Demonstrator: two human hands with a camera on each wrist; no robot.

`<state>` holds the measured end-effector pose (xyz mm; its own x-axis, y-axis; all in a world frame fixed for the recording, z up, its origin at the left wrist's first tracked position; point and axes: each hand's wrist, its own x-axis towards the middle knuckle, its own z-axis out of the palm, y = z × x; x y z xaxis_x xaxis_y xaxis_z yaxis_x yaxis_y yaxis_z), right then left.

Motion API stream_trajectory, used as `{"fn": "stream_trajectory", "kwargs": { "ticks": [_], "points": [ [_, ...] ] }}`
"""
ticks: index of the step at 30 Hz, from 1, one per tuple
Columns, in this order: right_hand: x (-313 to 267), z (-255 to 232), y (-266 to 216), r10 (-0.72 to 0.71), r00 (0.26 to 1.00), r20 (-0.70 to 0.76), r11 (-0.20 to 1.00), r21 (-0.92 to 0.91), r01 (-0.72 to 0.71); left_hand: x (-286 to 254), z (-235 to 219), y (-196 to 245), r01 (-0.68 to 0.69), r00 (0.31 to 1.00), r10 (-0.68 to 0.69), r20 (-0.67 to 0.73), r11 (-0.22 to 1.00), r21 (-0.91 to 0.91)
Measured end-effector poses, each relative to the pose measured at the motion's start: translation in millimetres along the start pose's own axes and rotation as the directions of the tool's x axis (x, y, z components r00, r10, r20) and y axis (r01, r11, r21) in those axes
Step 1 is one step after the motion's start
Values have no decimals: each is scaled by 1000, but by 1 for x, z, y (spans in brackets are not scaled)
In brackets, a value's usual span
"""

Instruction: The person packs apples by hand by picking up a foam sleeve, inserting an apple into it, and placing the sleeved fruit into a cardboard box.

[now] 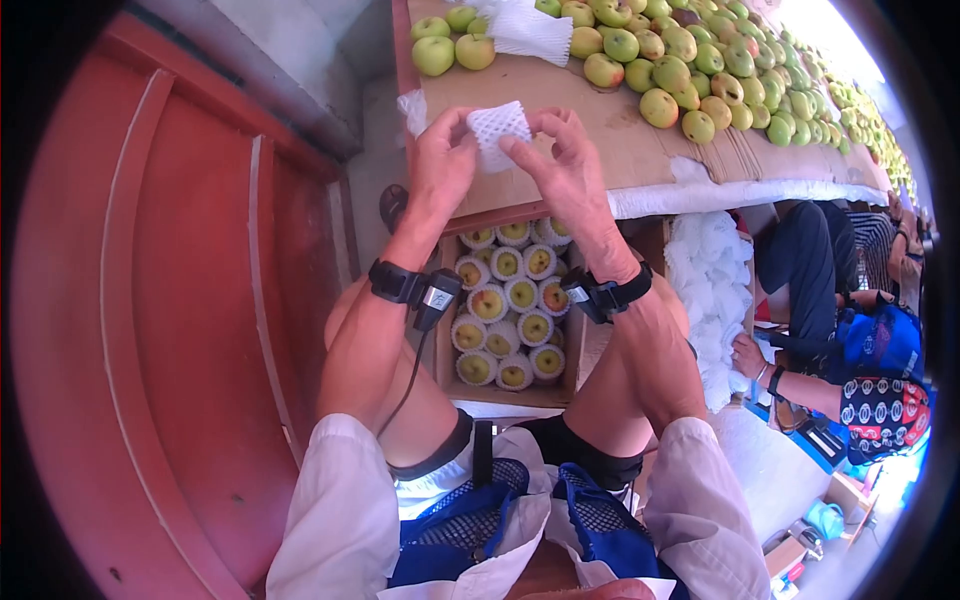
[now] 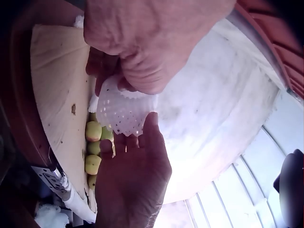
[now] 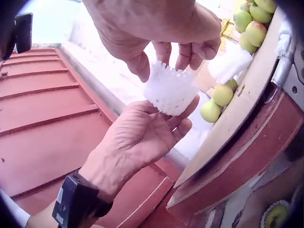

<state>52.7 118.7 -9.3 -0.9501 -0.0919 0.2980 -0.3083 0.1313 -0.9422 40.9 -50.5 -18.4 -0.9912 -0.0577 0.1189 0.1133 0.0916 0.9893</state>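
Observation:
Both hands hold a white foam net sleeve (image 1: 498, 135) above the cardboard-covered table edge; no apple shows inside it. On one side, the left hand (image 1: 445, 165) pinches the sleeve; on the other, the right hand (image 1: 572, 175) grips it with thumb and fingers. In the left wrist view, the left hand (image 2: 152, 42) covers part of the net (image 2: 124, 109), and the right hand (image 2: 135, 180) holds its scalloped rim. The right wrist view has the right hand (image 3: 156, 33) at the net's upper rim (image 3: 171, 90), with the left hand (image 3: 137, 135) under it.
A box of netted apples (image 1: 521, 293) sits below, between the knees. Loose apples (image 1: 700, 75) and more foam nets (image 1: 530, 32) lie on the table (image 1: 600, 150). To the right are a box of white nets (image 1: 705, 300) and another person's arm (image 1: 805, 392); a red door (image 1: 200, 300) stands left.

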Motion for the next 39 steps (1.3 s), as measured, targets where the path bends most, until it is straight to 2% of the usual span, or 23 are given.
{"fn": "stream_trajectory", "kwargs": {
  "ticks": [1,4,5,7,8,11,13,16,18,23,25,28,31,34,37,39],
  "points": [
    [0,-2,-2,-5,1000,-5,1000,-6,4,0,-1,0,-6,1000,6,-3,1000,23],
    [4,-9,-11,244,968,65,912,324,-251,-2,-4,3,33,997,-37,67,997,65],
    [5,-12,-13,254,962,98,872,408,-271,-3,-4,7,84,990,-71,125,991,-102],
    [14,-16,-3,291,934,205,735,577,-356,-7,-2,14,202,962,-100,255,889,-411],
    [16,-17,1,301,918,259,651,647,-396,-8,-2,18,247,954,-123,274,841,-481],
    [17,-18,-3,288,885,367,554,690,-466,-7,-4,21,368,921,-182,344,697,-616],
    [19,-20,4,266,884,384,592,659,-464,-3,-11,18,437,892,-218,396,644,-628],
    [21,-20,13,300,872,387,638,598,-485,-4,-17,16,419,895,-178,410,653,-631],
    [23,-27,16,318,871,374,662,570,-486,-2,-20,6,448,885,-206,417,618,-646],
    [22,-35,18,301,869,392,655,577,-488,-6,-18,6,563,823,-246,511,469,-681],
    [23,-40,19,250,868,429,644,596,-480,-10,-12,9,588,806,-265,529,453,-669],
    [22,-41,19,270,864,424,622,609,-493,-12,-5,13,592,800,-235,552,458,-663],
    [17,-36,4,362,864,351,593,628,-504,-13,-1,18,551,820,-177,544,501,-667],
    [18,-39,16,379,845,377,666,523,-532,-13,-2,19,514,842,-152,518,518,-683],
    [22,-61,1,377,906,192,889,200,-412,-15,-2,21,469,876,-165,453,511,-720],
    [29,-78,10,235,972,-12,962,150,-230,-15,-5,22,432,898,-169,406,508,-745]
  ]
}}
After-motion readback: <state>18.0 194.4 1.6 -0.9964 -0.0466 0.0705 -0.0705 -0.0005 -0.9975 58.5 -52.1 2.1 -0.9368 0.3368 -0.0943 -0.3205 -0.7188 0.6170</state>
